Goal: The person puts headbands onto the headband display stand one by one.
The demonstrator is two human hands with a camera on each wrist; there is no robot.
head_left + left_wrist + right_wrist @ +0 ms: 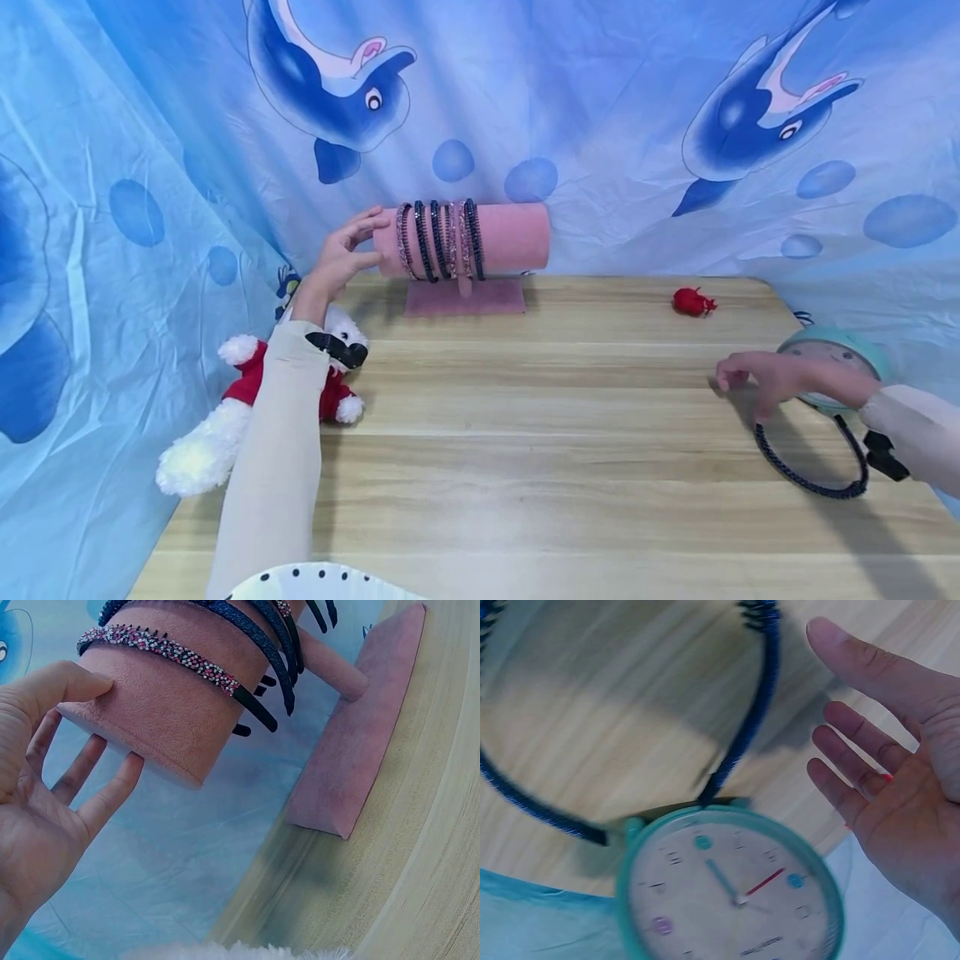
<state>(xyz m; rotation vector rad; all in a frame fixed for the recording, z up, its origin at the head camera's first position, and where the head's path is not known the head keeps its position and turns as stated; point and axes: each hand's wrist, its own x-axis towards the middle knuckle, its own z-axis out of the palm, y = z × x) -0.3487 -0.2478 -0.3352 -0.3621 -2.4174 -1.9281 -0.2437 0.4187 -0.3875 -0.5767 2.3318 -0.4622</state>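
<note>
A pink headband stand (pixel 513 237), a padded cylinder on a post and flat base, stands at the back of the table. Several headbands (pixel 422 242), some dark and some pink glittery, circle its roll. My left hand (pixel 341 258) holds the roll's left end; in the left wrist view the thumb lies on its side and fingertips meet the end's rim. Over on the right, my right hand (pixel 907 765) has its fingers loosely extended and grips nothing. Near it, a dark blue headband (pixel 813 487) rests on the table, one tip by the teal clock (pixel 727 825).
A white plush toy in a red top (pixel 247 379) lies at the left, partly behind my left forearm. A small red object (pixel 692 302) sits at the back right. Blue dolphin-print cloth (pixel 600 100) hangs around the wooden table (pixel 525 467).
</note>
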